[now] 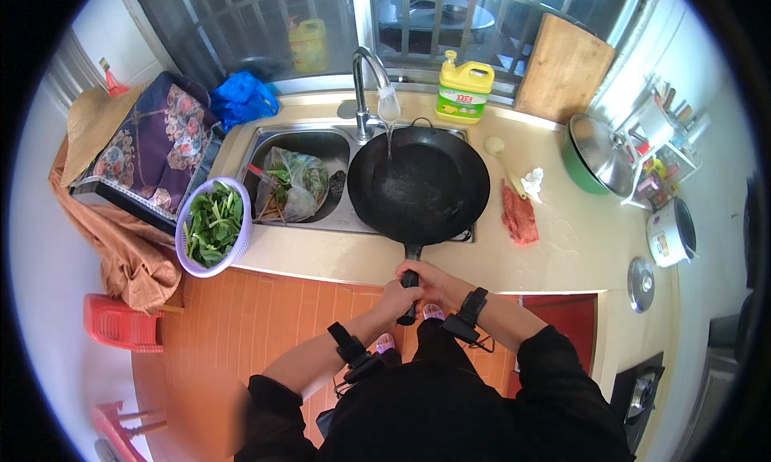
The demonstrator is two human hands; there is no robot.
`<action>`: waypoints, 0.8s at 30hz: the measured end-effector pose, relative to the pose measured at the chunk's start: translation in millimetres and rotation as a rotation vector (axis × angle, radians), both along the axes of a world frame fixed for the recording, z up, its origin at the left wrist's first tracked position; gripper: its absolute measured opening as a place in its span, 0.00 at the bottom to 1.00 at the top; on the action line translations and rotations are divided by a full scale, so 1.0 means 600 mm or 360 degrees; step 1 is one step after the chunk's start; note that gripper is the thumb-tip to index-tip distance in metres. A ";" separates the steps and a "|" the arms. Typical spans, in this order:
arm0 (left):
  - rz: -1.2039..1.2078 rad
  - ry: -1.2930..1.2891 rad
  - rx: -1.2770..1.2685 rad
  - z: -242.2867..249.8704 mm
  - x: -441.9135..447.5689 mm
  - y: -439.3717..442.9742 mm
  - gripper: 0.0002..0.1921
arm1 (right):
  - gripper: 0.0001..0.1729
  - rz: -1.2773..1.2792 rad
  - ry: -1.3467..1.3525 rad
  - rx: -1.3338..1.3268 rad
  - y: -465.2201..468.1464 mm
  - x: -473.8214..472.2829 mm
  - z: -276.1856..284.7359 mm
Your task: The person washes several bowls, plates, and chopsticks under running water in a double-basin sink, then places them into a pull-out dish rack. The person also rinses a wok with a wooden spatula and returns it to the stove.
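Both my hands grip the black handle of a large dark wok (443,206), which lies over the right basin of the steel sink. My left hand (399,299) holds the lower part of the handle, while my right hand (424,275) wraps it just above, closer to the pan. From the chrome faucet (361,89), water runs through a clear nozzle (389,105) into the wok. Inside the left basin (337,143) is a clear plastic bag (301,191) with leafy greens and stems.
Left of the sink, a purple basket (243,245) of greens overhangs the counter edge. Around the right side are a yellow detergent jug (464,92), a ladle (495,148), a red cloth (519,218), a green pot (581,167) and a wooden cutting board (563,70). A gas stove (641,396) sits at lower right.
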State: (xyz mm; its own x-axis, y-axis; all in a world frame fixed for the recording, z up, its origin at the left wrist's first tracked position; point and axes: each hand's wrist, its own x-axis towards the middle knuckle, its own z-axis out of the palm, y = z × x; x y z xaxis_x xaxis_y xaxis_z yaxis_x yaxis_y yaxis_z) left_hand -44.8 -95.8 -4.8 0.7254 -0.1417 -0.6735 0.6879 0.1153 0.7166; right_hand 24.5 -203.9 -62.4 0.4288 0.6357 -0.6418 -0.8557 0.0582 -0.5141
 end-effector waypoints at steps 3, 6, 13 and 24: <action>-0.0020 -0.0104 -0.0068 0.003 0.000 0.011 0.07 | 0.11 -0.0133 -0.0159 -0.0082 0.006 -0.007 0.013; -0.0094 -0.0133 -0.0258 0.011 -0.001 0.024 0.07 | 0.11 -0.0268 -0.0254 -0.0216 0.008 -0.016 0.037; -0.0275 -0.0075 -0.0822 0.032 0.008 0.031 0.05 | 0.11 -0.0630 -0.0553 -0.0536 -0.003 -0.026 0.094; -0.0548 -0.0216 -0.1374 0.022 0.041 -0.004 0.07 | 0.10 -0.0928 -0.1092 -0.1058 -0.022 -0.014 0.161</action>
